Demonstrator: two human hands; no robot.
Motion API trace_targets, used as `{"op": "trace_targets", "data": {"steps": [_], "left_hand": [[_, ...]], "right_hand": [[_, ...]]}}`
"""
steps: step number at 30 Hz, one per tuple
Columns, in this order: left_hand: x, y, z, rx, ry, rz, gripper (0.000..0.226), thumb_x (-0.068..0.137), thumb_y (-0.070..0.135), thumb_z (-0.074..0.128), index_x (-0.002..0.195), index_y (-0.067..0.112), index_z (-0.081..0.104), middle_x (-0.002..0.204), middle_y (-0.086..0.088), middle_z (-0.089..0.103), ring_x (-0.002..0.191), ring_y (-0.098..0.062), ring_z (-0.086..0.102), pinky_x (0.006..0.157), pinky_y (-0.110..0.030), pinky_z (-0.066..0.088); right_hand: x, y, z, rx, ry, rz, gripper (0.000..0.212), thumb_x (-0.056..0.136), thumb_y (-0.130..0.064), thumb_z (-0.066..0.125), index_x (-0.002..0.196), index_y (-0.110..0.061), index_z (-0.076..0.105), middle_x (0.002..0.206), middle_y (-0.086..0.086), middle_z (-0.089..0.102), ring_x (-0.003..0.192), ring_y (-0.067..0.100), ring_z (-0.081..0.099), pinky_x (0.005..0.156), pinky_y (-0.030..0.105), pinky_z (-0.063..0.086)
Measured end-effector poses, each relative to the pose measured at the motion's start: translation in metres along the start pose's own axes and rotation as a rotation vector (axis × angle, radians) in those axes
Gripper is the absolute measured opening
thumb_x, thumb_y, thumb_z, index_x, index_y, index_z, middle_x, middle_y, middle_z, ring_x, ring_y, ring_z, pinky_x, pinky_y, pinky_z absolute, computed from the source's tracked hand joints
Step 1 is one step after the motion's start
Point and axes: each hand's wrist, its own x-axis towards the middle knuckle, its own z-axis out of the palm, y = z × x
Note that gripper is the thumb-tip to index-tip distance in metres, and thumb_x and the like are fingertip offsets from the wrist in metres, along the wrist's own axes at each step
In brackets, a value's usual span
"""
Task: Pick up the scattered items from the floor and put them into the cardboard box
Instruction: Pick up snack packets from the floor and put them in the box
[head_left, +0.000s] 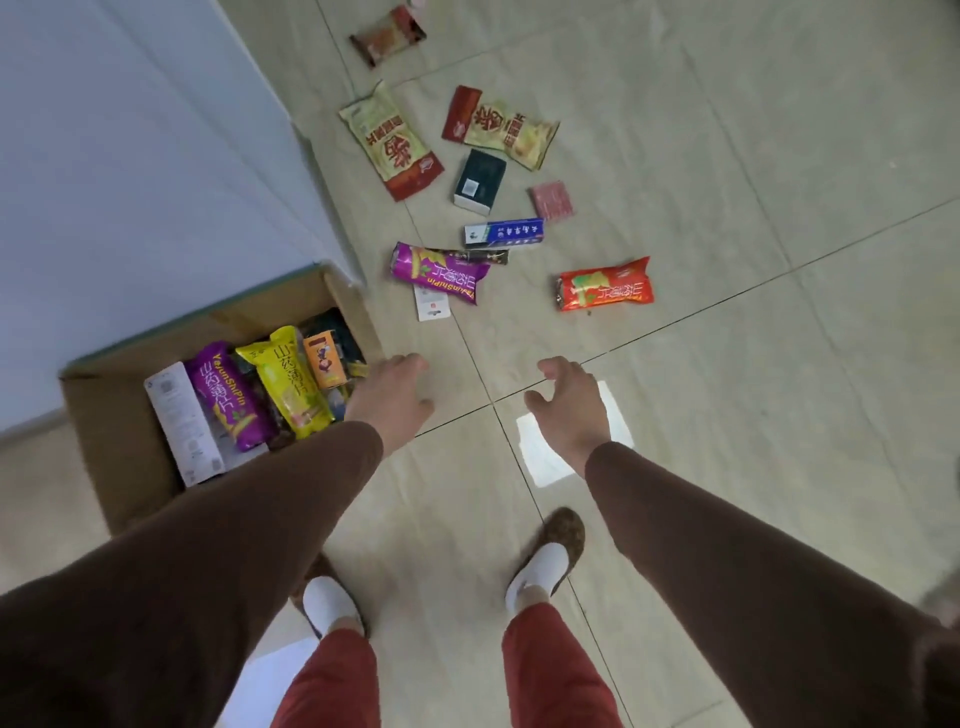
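Observation:
An open cardboard box (124, 467) stands on the floor at the left, holding several snack packets. My left hand (392, 400) hovers just right of the box's rim, fingers apart, holding nothing. My right hand (571, 402) hangs over the bare floor, also spread with nothing in it. Beyond both hands lie scattered items: a purple packet (441, 271), an orange-red packet (605, 285), a blue-and-white toothpaste box (504, 233), a dark green box (479, 182), a small red packet (551, 201), two yellow-red snack bags (392, 140) (506, 130) and a white card (432, 307).
A pale wall or cabinet (145, 156) runs along the left behind the box. A brown-red packet (387, 35) lies farthest away. My slippered feet (545, 556) stand on the tiled floor below my hands.

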Motion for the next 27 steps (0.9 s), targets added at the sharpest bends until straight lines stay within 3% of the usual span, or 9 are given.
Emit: {"op": "trace_targets", "data": {"steps": [6,11,19,27], "left_hand": [[0.039,0.099,0.023,-0.127,0.006,-0.042,0.047,0.090,0.029,0.065,0.135,0.019,0.052,0.131,-0.005,0.059,0.124,-0.026,0.052,0.101,-0.045,0.046],[0.085,0.131,0.022,-0.150,0.016,-0.070,0.048,0.090,0.029,0.065,0.136,0.020,0.052,0.134,-0.004,0.058,0.127,-0.026,0.049,0.104,-0.043,0.043],[0.188,0.101,0.017,-0.039,-0.024,-0.088,0.053,0.088,0.029,0.067,0.137,0.018,0.050,0.134,-0.005,0.058,0.125,-0.027,0.051,0.104,-0.045,0.044],[0.292,0.034,0.023,0.244,-0.083,-0.189,0.059,0.087,0.021,0.068,0.141,0.014,0.045,0.141,-0.011,0.051,0.130,-0.033,0.048,0.104,-0.048,0.042]], "right_hand": [[0.055,0.052,-0.083,-0.034,-0.012,0.014,0.047,0.092,-0.024,0.064,0.136,-0.015,0.054,0.130,0.006,0.058,0.125,0.025,0.049,0.097,0.039,0.047],[0.114,0.062,-0.115,-0.089,-0.048,0.018,0.049,0.091,-0.023,0.065,0.137,-0.015,0.053,0.130,0.006,0.058,0.124,0.026,0.050,0.098,0.040,0.047],[0.235,0.071,-0.122,-0.406,-0.218,-0.116,0.060,0.089,-0.032,0.069,0.144,-0.018,0.047,0.138,0.007,0.054,0.128,0.028,0.049,0.101,0.042,0.046],[0.354,0.097,-0.090,-0.601,-0.290,-0.159,0.067,0.085,-0.028,0.073,0.145,-0.021,0.043,0.140,0.009,0.053,0.130,0.032,0.047,0.100,0.044,0.045]]}}
